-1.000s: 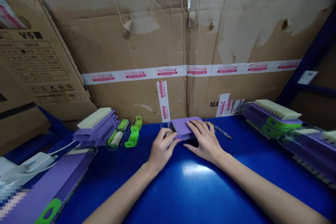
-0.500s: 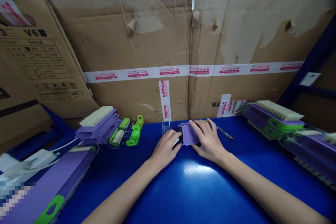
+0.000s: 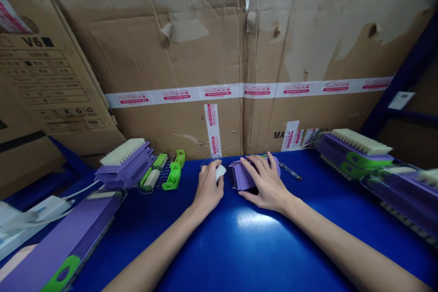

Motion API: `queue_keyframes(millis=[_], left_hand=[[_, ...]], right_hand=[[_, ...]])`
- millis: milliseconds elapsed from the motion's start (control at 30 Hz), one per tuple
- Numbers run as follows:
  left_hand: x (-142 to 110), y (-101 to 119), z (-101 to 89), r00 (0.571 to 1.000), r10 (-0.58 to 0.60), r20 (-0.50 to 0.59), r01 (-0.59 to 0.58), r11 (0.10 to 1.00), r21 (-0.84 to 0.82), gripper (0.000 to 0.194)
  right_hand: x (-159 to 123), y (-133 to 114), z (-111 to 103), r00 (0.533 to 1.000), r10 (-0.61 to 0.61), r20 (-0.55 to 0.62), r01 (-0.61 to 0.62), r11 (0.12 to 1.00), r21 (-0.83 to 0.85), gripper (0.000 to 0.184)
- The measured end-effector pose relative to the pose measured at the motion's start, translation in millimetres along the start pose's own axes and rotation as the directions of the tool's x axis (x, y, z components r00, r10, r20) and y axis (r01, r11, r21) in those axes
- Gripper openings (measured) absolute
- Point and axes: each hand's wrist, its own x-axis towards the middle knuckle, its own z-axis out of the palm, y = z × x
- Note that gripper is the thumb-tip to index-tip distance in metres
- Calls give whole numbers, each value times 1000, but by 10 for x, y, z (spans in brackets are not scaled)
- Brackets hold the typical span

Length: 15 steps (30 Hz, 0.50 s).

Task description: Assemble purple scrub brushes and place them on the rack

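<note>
The left hand is closed on a small white piece, pinching it between thumb and fingers so that its pale face shows on the side toward the other hand. Just to the right of that pinch, apart from it by a strip of blue table, lies the purple part, its stepped end facing the white piece. The right hand lies over this part, fingers spread across its top and thumb low at the near side; whether it truly clasps the part or only rests on it, I cannot tell. For good handling, the right hand should bear down lightly and evenly, so the purple part stays put without its thin edges flexing, and its fingertips should leave the stepped end uncovered. The left pinch looks best when firm but not squeezing, with the white piece level and its face in plain sight, since the curled fingers hide much of it. Care also seems due around the grip: green clips lie to the left of the pinch, and a pen lies just beyond the right hand's fingers, where a wide sweep could knock it.
</note>
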Motion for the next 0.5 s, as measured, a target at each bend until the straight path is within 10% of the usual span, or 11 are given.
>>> queue_keyframes(millis=[500], left_hand=[[79, -96, -18, 963, -269, 30, 240, 794, -558, 38]], right_hand=[[-17, -44, 78, 993, -51, -105, 45, 997, -61, 52]])
